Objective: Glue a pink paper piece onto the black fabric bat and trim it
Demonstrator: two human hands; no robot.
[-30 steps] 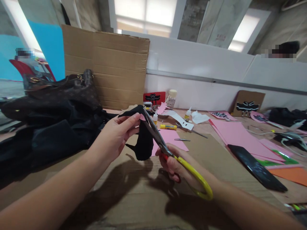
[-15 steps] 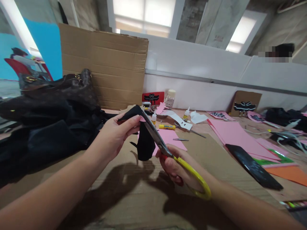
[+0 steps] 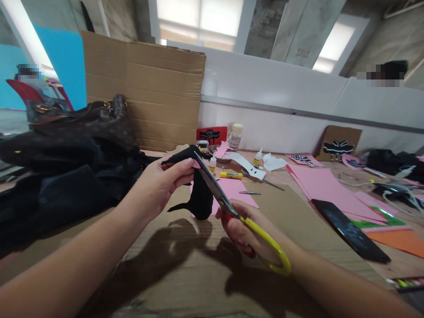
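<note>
My left hand [image 3: 165, 183] pinches a piece of black paper [image 3: 202, 196] between thumb and fingers. The piece bends over at the top and hangs below, with a thin strip sticking out to the left at its lower end. In my right hand [image 3: 239, 232] is a pair of scissors [image 3: 270, 247] with yellow and red handles, the fingers closed round them. Their blades point up and left, nearly together, with the tips against the black paper beside my left thumb. How far the paper lies between the blades is hidden.
Brown cardboard [image 3: 281, 216] covers the tabletop under my hands. Behind lie a yellow glue stick [image 3: 231, 176], tweezers [image 3: 250, 193] and small glue bottles [image 3: 258, 156]. Pink sheets [image 3: 331, 190] and a black phone [image 3: 351, 232] lie right. A dark bag [image 3: 82, 132] stands left before upright cardboard [image 3: 162, 92].
The hanging black paper has turned a little, and its thin strip now reaches further out to the left. Both hands and the scissors stay almost in place.
</note>
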